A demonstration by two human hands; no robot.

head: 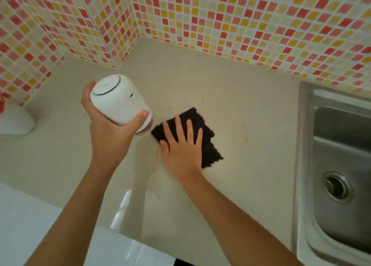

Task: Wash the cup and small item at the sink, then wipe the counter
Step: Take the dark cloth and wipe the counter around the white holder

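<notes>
step: you're on the wipe now, sink (339, 165) sits off to the right
right hand (181, 148): fingers flat and spread, pressing the dark cloth (202, 123) onto the desk (251, 105)
left hand (109, 125): fingers wrapped round the white cup (118, 99), held clear above the desk
tip: keep your palm flat, chase the little red marks (246, 138) beside the cloth

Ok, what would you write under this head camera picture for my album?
Left hand lifts a white container while right hand presses a dark cloth flat on the counter.
</notes>
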